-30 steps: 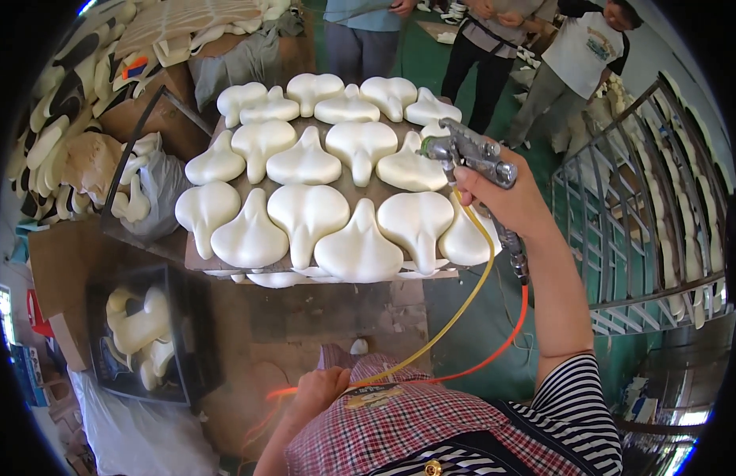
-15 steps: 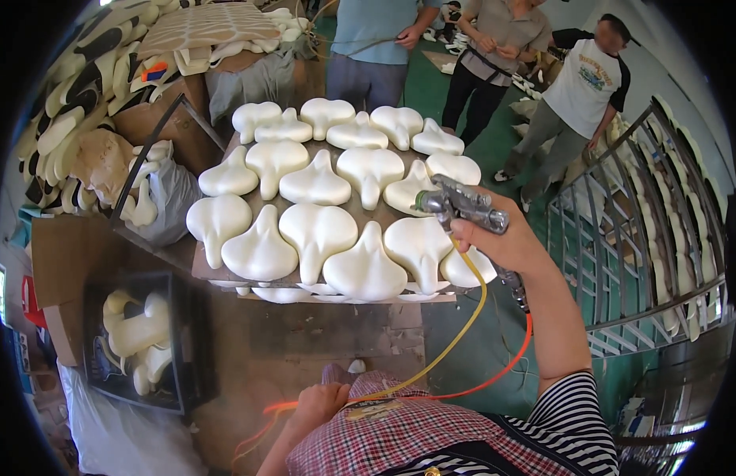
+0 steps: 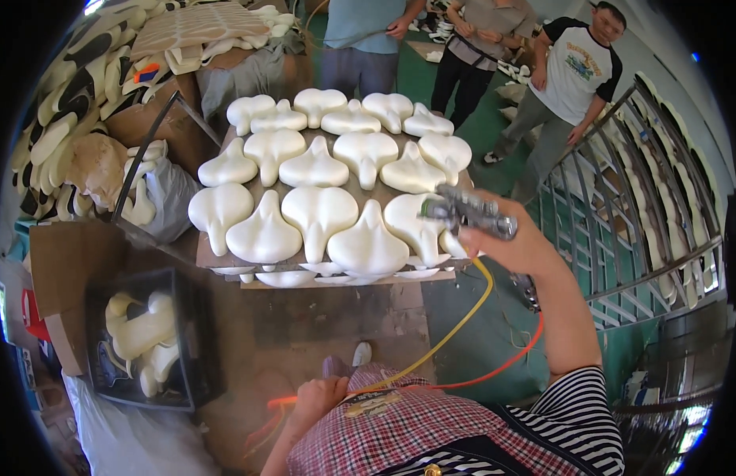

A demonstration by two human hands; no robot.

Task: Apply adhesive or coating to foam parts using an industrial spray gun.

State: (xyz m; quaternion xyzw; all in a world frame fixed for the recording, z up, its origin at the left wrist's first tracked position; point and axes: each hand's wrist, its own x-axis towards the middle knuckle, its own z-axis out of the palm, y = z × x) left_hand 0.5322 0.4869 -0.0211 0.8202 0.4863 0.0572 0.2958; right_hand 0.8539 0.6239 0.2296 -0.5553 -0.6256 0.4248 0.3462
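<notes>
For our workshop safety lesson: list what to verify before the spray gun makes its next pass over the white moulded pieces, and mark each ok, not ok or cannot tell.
1. Right hand grips spray gun: ok.
2. Gun nozzle over the white pieces: ok.
3. Left hand holds the hoses clear of the board: ok.
4. Pieces laid close in rows, none toppled: ok.
5. Bystanders away from the spray: not ok, three stand just behind the board.
6. Coating already on pieces: cannot tell.

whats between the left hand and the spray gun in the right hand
In the head view, a yellow hose and an orange hose run from the left hand toward the spray gun.
</notes>
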